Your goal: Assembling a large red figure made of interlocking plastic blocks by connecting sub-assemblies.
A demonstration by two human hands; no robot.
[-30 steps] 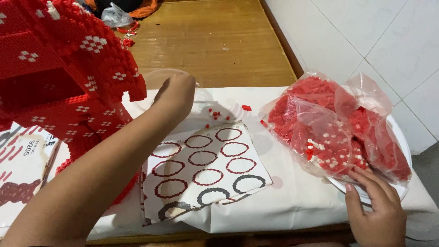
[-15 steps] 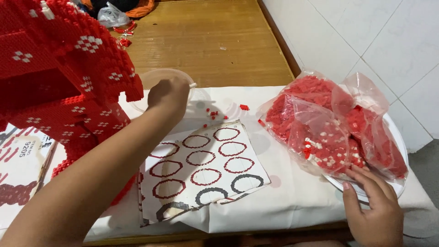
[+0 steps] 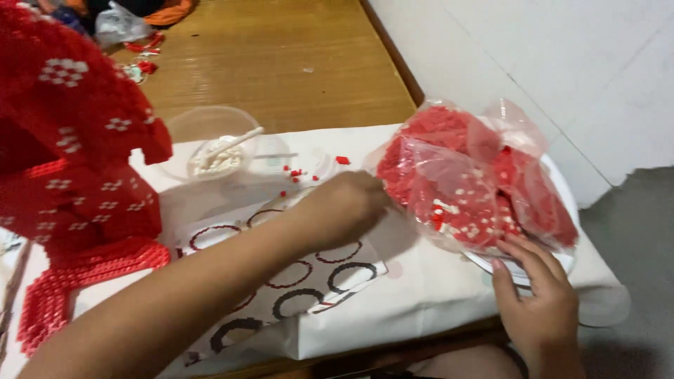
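Two hands meet clear bags of red bricks (image 3: 463, 175): left hand (image 3: 347, 207) curled touching, right hand (image 3: 537, 302) gripping their white plate (image 3: 554, 263); far-left tub (image 3: 210, 140) holds white bricks.

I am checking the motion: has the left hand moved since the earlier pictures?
Yes. The left hand has moved right, away from the clear bowl, across the sheet of rings to the bag of red pieces.

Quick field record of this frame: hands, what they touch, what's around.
left hand: reaches across the sheet, fingers at the edge of the bags
right hand: at the rim of the white plate, under the bags
bags of red pieces: clear plastic, piled on the plate
printed sheet with rings: flat, under the left arm
red block model: far left, with white dots
clear bowl: holds white pieces and a white stick
surface: white cloth
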